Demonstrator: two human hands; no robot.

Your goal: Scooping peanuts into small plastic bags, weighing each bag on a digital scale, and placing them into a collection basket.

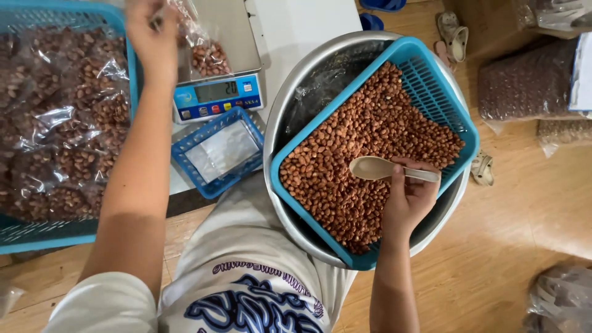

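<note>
Shiny metal bowl [290, 98], plastic basket [431, 80]

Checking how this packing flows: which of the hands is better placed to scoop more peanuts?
The right hand, probably. It holds the spoon right over the peanuts in the blue basket. The left hand is busy holding a clear bag over the scale.

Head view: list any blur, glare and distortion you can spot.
Head view: the left hand and its clear bag of peanuts are motion-blurred; glare streaks the packed bags in the left basket; the right hand, spoon and loose peanuts are sharp; wide-angle bending curves the edges.
</note>
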